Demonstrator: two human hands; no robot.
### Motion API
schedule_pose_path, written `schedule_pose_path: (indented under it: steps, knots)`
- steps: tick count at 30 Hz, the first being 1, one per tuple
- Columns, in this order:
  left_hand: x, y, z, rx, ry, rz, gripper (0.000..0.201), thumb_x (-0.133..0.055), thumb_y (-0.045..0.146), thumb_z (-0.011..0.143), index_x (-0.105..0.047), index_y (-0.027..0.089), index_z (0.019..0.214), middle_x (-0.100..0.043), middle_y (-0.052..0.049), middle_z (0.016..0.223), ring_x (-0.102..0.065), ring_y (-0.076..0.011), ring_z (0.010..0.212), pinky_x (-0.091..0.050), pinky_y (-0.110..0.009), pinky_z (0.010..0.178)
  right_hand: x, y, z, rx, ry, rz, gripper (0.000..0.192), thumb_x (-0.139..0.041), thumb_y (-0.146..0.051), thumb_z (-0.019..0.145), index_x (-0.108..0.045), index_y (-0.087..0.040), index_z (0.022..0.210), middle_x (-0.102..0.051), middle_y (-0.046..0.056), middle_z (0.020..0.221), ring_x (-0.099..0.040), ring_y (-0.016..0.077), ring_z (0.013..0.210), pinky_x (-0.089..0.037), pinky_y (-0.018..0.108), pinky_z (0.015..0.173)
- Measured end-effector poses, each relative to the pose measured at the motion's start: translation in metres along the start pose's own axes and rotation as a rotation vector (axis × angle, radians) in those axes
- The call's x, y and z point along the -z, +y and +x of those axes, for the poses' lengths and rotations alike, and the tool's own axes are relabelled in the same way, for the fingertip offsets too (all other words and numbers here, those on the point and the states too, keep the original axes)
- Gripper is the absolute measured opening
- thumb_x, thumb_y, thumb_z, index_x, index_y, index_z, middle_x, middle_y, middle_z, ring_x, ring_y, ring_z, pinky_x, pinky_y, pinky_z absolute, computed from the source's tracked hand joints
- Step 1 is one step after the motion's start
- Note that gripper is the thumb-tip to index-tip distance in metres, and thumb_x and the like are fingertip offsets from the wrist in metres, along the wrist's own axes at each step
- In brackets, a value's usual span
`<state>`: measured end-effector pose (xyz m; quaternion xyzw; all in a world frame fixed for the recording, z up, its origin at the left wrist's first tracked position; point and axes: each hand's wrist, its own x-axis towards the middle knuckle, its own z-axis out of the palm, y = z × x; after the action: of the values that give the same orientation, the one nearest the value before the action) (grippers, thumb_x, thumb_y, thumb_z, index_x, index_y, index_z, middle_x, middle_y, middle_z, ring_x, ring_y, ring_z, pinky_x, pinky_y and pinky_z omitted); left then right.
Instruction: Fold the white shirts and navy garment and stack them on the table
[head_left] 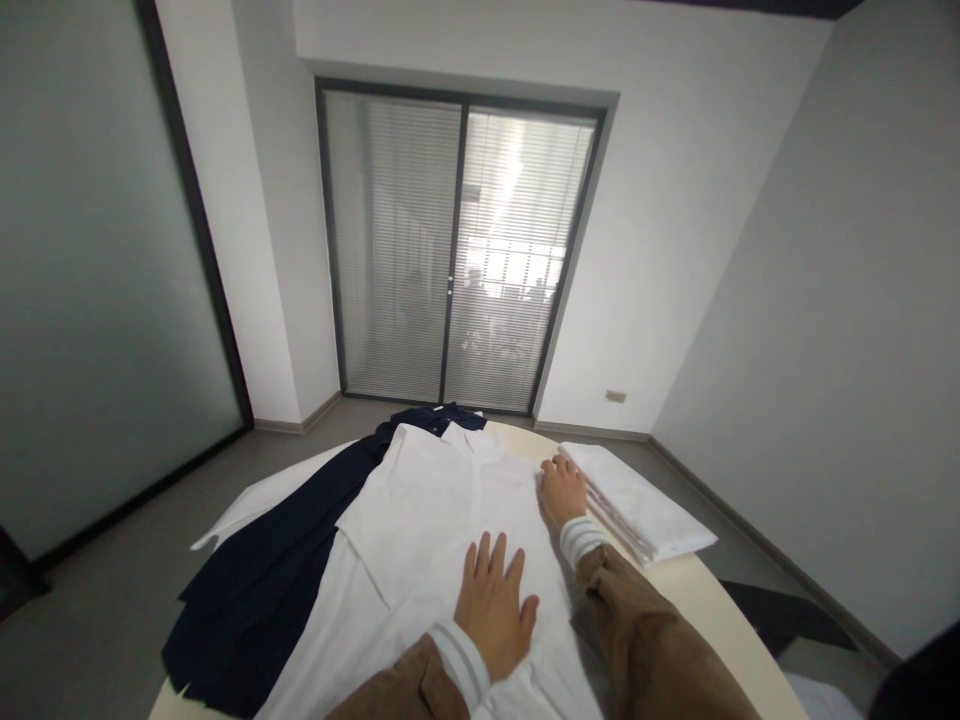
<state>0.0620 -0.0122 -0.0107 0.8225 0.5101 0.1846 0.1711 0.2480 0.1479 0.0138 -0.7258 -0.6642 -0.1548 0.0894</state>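
A white shirt (442, 510) lies spread on the round, pale table, its collar at the far end. Flat on the front of the shirt rests my left hand (495, 605), palm down with the fingers spread. My right hand (564, 492) is at the shirt's right edge near the shoulder, its fingers bent and closed on the cloth there; the fingertips are partly hidden. Just right of that hand sits a stack of folded white cloth in clear wrapping (637, 500). Under the shirt's left side a dark navy garment (277, 570) shows.
Another white garment (274, 492) sticks out beyond the navy one on the left. The curved edge of the table (720, 610) runs along the right. Past the table stand a glass door with blinds (450, 250) and white walls. A dark object lies on the floor at right.
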Motion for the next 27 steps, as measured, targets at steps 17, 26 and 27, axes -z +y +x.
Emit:
schedule_pose_path:
  steps: [17,26,27]
  knots:
    - [0.037,-0.024,-0.009,0.168,-0.054,0.321,0.056,-0.048,0.036,0.092,-0.048,0.017,0.144,-0.043,-0.019,0.150,-0.043,-0.0366,0.134,-0.040,-0.051,0.105,-0.017,0.016,-0.059,0.109,-0.152,0.265,0.056,-0.034,-0.045,0.097,-0.044,-0.016,0.145,-0.035,0.012,0.157,-0.026,0.0303,0.146,-0.018,0.046,0.117]
    - [0.083,-0.058,-0.041,0.336,-0.133,0.309,0.036,-0.047,0.028,0.095,-0.054,0.016,0.128,-0.070,-0.014,0.110,-0.067,-0.0283,0.104,-0.049,-0.037,0.086,-0.022,0.056,-0.072,0.010,-0.016,0.313,0.061,-0.041,-0.037,0.093,-0.039,-0.007,0.145,-0.047,0.019,0.145,-0.045,0.0284,0.133,-0.033,0.039,0.111]
    - [0.086,-0.061,-0.042,0.332,-0.108,0.276,0.033,-0.045,0.028,0.096,-0.055,0.017,0.125,-0.071,-0.013,0.110,-0.067,-0.0267,0.105,-0.048,-0.035,0.087,-0.023,0.059,-0.074,0.051,-0.003,0.345,0.060,-0.040,-0.037,0.093,-0.040,-0.007,0.144,-0.048,0.018,0.145,-0.045,0.0272,0.133,-0.032,0.038,0.112]
